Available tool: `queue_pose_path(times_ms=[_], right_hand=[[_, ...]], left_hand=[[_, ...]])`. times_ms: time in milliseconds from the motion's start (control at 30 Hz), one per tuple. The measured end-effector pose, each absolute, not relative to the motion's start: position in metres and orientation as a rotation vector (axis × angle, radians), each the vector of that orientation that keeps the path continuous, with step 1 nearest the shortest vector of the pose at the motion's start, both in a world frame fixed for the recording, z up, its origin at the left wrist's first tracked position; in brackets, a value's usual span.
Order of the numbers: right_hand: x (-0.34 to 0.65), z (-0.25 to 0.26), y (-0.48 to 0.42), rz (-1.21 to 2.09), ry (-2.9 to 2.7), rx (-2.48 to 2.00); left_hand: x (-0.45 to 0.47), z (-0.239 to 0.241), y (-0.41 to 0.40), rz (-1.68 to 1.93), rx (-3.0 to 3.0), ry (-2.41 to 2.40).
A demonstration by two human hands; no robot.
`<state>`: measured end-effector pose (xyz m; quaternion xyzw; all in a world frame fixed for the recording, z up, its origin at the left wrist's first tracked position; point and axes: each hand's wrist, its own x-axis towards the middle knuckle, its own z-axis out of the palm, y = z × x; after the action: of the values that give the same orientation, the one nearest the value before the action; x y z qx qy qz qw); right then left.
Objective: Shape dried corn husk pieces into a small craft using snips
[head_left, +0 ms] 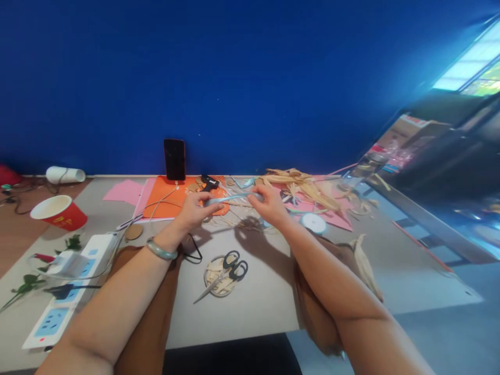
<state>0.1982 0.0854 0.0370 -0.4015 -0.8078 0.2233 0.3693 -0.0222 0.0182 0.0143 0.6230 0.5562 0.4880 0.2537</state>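
Note:
A pale blue ribbon (233, 197) stretches sideways between my two hands, above the far part of the table. My left hand (194, 210), with a bangle on its wrist, pinches the ribbon's left end. The right end sits between the closed fingers of my right hand (270, 204). Behind the ribbon lies a black glue gun (210, 183) on an orange sheet (156, 204). A white ribbon spool (313, 223) rests to the right of my right hand. Nearer to me, scissors (227, 273) with dark handles lie across a round dish (214, 272) of pale pieces.
Dried husks (299, 183) spread over pink paper (344, 221) at the back right. A phone (174, 159) leans against the blue wall (250, 88). At left stand a red paper cup (69, 217) and a power strip (52, 324) with plugged cables. A round wooden disc (133, 232) lies nearby.

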Motion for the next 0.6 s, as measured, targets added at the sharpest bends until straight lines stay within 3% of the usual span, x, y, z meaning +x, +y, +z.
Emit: queue_pose_path(times_ms=[167,367,600], right_hand=[[0.206,0.018,0.103,0.511,-1.919,-1.132],[0.218,0.024,0.114,0.532,-1.774,-1.246],[0.237,0.046,0.108,-0.065,-2.498,-1.708]], left_hand=[[-0.026,0.016,0.016,1.388,1.678,1.602],[-0.027,0.014,0.011,1.408,2.077,2.001],[-0.023,0.012,0.004,1.259,2.478,2.095]])
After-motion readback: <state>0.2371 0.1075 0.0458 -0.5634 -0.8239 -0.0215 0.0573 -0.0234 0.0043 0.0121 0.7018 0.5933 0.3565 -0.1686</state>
